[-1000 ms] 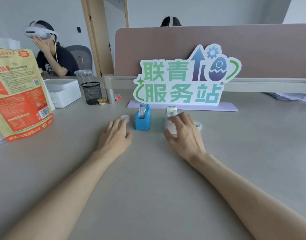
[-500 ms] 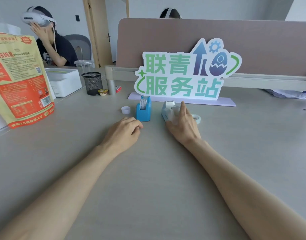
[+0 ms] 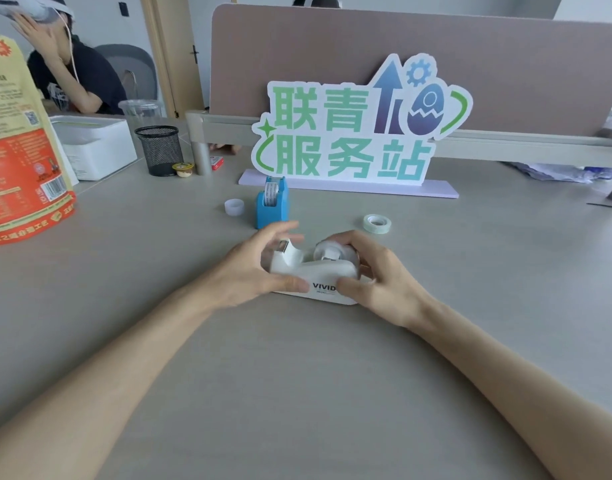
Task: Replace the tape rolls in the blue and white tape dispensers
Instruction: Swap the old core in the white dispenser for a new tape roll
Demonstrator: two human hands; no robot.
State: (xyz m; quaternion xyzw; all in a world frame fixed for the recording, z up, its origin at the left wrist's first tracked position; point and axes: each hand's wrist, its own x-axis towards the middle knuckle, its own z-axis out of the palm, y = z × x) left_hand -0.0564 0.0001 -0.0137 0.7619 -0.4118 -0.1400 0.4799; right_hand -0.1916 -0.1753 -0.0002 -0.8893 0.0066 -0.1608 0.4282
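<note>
The white tape dispenser (image 3: 311,271) lies sideways on the grey table in front of me, a roll sitting in its cradle. My left hand (image 3: 252,268) grips its cutter end, thumb on the near side. My right hand (image 3: 377,275) holds the roll end, fingers curled over the roll. Behind them stands the blue tape dispenser (image 3: 271,206) with a printed roll in it. A small white roll (image 3: 234,206) lies left of the blue one. A pale green tape roll (image 3: 377,223) lies flat to the right.
A cut-out sign (image 3: 356,133) on a lilac base stands behind the dispensers. At the left are an orange snack bag (image 3: 20,150), a white box (image 3: 96,147) and a black mesh cup (image 3: 159,150). A person with a headset sits at the far left.
The white dispenser has been pulled toward me and turned sideways. My left hand has moved from the table onto its cutter end; my right hand keeps hold of it.
</note>
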